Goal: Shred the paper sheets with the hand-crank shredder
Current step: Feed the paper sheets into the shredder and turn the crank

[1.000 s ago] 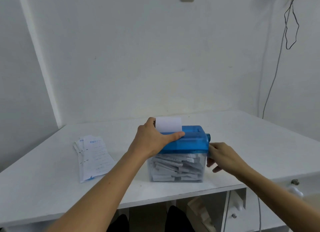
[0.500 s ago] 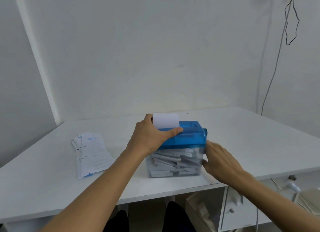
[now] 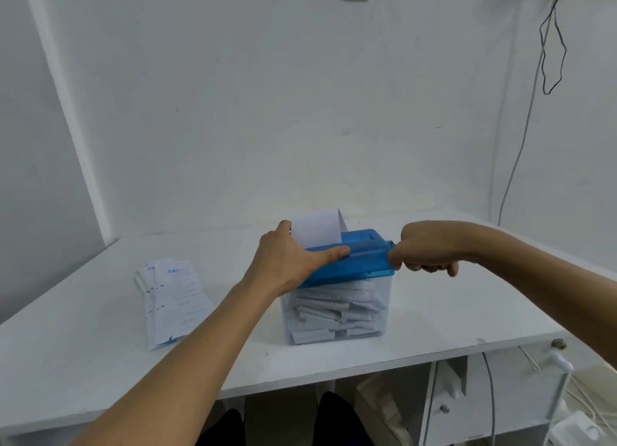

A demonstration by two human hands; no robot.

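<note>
The shredder (image 3: 354,262) lay with its long axis 9-to-3 o'clock. The left hand (image 3: 287,262) gripped its 9 o'clock end beside the standing sheet (image 3: 317,228). The right hand (image 3: 427,248), at 3 o'clock, was fisted round the crank.

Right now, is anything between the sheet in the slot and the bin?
Nothing visible blocks it: the sheet stands upright in the blue shredder head, the left hand resting beside it, the right hand curled on the hidden crank. The clear bin is packed with strips nearly to the head, which may slow feeding.
</note>
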